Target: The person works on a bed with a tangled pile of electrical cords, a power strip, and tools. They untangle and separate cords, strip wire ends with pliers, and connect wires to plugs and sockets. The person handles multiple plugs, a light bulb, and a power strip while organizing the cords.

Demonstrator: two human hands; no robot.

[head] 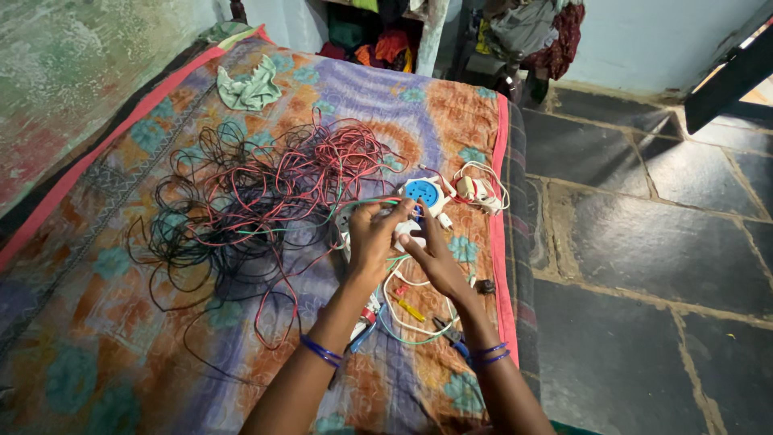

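Wire tangle (266, 193), red and black, sprawls at ten o'clock across patterned bedspread (105, 338). Round white-blue socket unit (424, 193) lies face-up at twelve, likely kept within reach. Left hand (372, 238) and right hand (431, 256) meet, fingertips pinched on small white part (405, 231); its axis unclear.

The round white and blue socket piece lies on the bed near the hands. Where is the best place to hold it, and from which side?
Probably grip the round socket piece by its white outer rim, thumb and fingers on opposite edges, coming from above. It lies flat with its blue face up, and the rim is bare at the far edge, while the left hand, right hand and white cable crowd the other sides.
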